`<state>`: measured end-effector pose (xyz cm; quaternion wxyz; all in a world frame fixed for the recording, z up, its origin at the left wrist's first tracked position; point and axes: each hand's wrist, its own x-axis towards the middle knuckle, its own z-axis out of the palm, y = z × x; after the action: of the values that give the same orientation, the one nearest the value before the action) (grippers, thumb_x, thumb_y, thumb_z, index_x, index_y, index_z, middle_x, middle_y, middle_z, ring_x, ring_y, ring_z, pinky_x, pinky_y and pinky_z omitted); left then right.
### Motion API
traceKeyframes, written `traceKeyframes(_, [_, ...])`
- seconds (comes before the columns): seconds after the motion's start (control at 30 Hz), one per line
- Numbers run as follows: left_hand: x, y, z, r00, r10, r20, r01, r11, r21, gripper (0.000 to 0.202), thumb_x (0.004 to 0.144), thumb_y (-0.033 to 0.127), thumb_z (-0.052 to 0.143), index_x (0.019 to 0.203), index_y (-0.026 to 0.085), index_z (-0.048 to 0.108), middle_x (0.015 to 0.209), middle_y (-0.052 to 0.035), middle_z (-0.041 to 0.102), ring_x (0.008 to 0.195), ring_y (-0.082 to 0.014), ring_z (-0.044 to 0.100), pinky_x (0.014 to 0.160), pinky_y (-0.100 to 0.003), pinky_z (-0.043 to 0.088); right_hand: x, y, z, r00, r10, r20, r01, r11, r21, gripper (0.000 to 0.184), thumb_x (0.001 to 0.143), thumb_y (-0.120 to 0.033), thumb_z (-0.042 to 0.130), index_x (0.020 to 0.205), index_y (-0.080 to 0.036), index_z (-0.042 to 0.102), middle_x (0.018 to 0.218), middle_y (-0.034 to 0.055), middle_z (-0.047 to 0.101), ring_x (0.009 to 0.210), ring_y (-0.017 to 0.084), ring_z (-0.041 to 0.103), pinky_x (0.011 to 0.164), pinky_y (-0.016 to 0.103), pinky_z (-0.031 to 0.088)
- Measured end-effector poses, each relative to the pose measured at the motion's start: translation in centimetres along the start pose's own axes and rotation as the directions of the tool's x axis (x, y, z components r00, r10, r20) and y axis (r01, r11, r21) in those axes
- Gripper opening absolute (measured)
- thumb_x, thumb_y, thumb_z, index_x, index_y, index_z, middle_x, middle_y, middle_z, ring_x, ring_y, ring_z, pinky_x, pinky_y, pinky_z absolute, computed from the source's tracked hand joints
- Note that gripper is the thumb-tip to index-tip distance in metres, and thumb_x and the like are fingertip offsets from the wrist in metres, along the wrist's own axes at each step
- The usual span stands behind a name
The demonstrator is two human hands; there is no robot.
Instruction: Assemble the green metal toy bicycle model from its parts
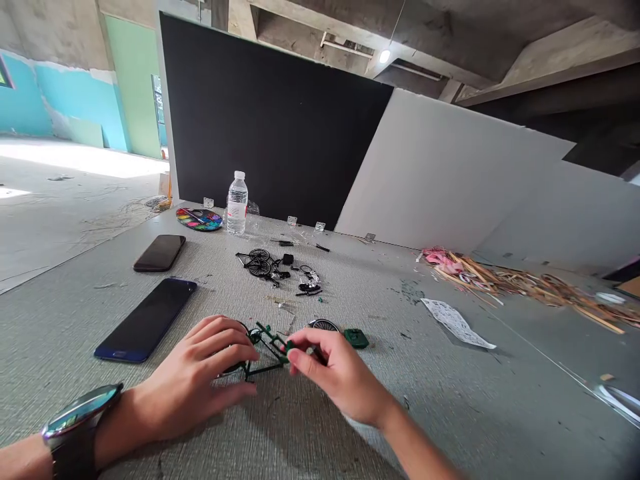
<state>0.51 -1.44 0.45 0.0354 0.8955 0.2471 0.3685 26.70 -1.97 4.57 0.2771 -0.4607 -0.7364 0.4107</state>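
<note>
A small green model bicycle frame (265, 350) lies on the grey textured table (380, 427) between my hands. My left hand (200, 363) curves over its rear end and a wheel, which the hand mostly hides. My right hand (335, 373) pinches the frame's other end between thumb and fingers, hiding the small part there. Just beyond it lie a loose spoked wheel (323, 325) and a green moulded piece (356, 339). Farther up the table sits a black model bicycle with loose parts (260, 263).
Left of my hands lie a blue-edged smartphone (145, 320) and a dark phone (159, 253). Behind stand a water bottle (237, 203) and a paint palette (199, 219). Wood sticks with pink scraps (515, 287) and a printed paper (457, 323) lie right.
</note>
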Motion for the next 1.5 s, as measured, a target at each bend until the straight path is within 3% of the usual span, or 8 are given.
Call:
traceKeyframes(0.17, [-0.1, -0.2, 0.2, 0.999, 0.033, 0.009, -0.033, 0.999, -0.018, 0.029, 0.103, 0.043, 0.064, 0.114, 0.016, 0.062, 0.102, -0.0083, 0.073, 0.102, -0.0281, 0.063, 0.091, -0.044, 0.050, -0.2, -1.1, 3.0, 1.000, -0.008, 0.008, 0.005, 0.963, 0.271, 0.028, 0.094, -0.045, 0.070, 0.106, -0.021, 0.074, 0.085, 0.0030, 0.076, 0.075, 0.016, 0.061, 0.069, 0.030, 0.043])
traceKeyframes(0.33, [0.1, -0.1, 0.1, 0.998, 0.066, 0.000, -0.066, 0.998, -0.024, 0.023, 0.109, 0.036, 0.053, 0.104, 0.016, 0.064, 0.093, -0.0057, 0.072, 0.095, -0.0255, 0.062, 0.090, -0.041, 0.048, -0.1, -0.8, 4.0, 0.997, 0.001, 0.082, -0.038, 0.892, 0.451, 0.027, 0.092, -0.046, 0.074, 0.105, -0.023, 0.075, 0.087, 0.0035, 0.079, 0.071, 0.015, 0.061, 0.066, 0.029, 0.041])
traceKeyframes(0.47, [0.3, 0.2, -0.3, 0.996, 0.091, 0.007, -0.090, 0.995, -0.036, 0.030, 0.113, 0.028, 0.043, 0.094, 0.018, 0.064, 0.087, -0.0034, 0.072, 0.087, -0.0226, 0.060, 0.085, -0.037, 0.045, 0.1, -0.3, 4.3, 0.994, 0.028, 0.109, -0.082, 0.844, 0.530, 0.029, 0.081, -0.041, 0.085, 0.103, -0.023, 0.077, 0.086, 0.0025, 0.079, 0.069, 0.014, 0.062, 0.064, 0.028, 0.042])
traceKeyframes(0.8, [0.7, 0.5, -0.6, 0.991, 0.123, -0.058, -0.126, 0.991, -0.040, 0.038, 0.114, 0.024, 0.038, 0.086, 0.017, 0.062, 0.081, -0.0034, 0.072, 0.080, -0.0207, 0.058, 0.079, -0.034, 0.046, 0.3, -0.1, 5.1, 0.996, 0.046, -0.081, -0.014, 0.931, 0.364, 0.012, 0.079, -0.031, 0.085, 0.088, -0.025, 0.081, 0.083, -0.0011, 0.077, 0.070, 0.014, 0.057, 0.068, 0.029, 0.043])
traceKeyframes(1.0, [0.6, 0.4, -0.7, 0.993, 0.108, -0.045, -0.111, 0.992, -0.059, 0.034, 0.113, 0.021, 0.040, 0.090, 0.017, 0.064, 0.083, -0.0048, 0.073, 0.082, -0.0214, 0.062, 0.075, -0.034, 0.050, 0.5, 0.7, 5.1, 0.985, 0.105, -0.135, -0.054, 0.940, 0.335, 0.017, 0.073, -0.034, 0.088, 0.081, -0.023, 0.078, 0.068, -0.0038, 0.066, 0.058, 0.011, 0.044, 0.056, 0.028, 0.034])
traceKeyframes(1.2, [0.4, 0.4, -0.6, 0.998, 0.055, 0.003, -0.054, 0.995, -0.084, 0.025, 0.111, 0.018, 0.044, 0.099, 0.017, 0.066, 0.088, -0.0064, 0.074, 0.084, -0.0232, 0.067, 0.074, -0.036, 0.054, 0.4, 0.5, 5.2, 0.966, 0.013, -0.258, 0.060, 0.960, 0.272, 0.018, 0.076, -0.037, 0.087, 0.081, -0.024, 0.076, 0.094, 0.0027, 0.077, 0.080, 0.018, 0.064, 0.071, 0.031, 0.045])
traceKeyframes(1.37, [-0.2, 0.2, 0.1, 1.000, 0.007, 0.007, -0.007, 0.997, -0.074, 0.023, 0.111, 0.021, 0.046, 0.103, 0.016, 0.066, 0.089, -0.0081, 0.074, 0.083, -0.0235, 0.068, 0.072, -0.036, 0.056, 0.2, 0.6, 4.9, 0.958, 0.043, -0.283, -0.006, 0.991, 0.132, 0.020, 0.080, -0.041, 0.083, 0.086, -0.024, 0.076, 0.081, 0.0006, 0.072, 0.059, 0.014, 0.045, 0.055, 0.029, 0.033])
traceKeyframes(1.5, [-0.4, -0.1, 0.3, 0.989, -0.147, -0.034, 0.141, 0.981, -0.135, 0.021, 0.109, 0.027, 0.051, 0.103, 0.016, 0.068, 0.092, -0.0080, 0.074, 0.079, -0.0210, 0.070, 0.069, -0.032, 0.056, 0.2, 0.4, 4.4, 0.949, 0.042, -0.313, -0.017, 0.997, 0.080, 0.025, 0.086, -0.047, 0.077, 0.090, -0.023, 0.073, 0.072, -0.0022, 0.062, 0.057, 0.013, 0.037, 0.053, 0.028, 0.030])
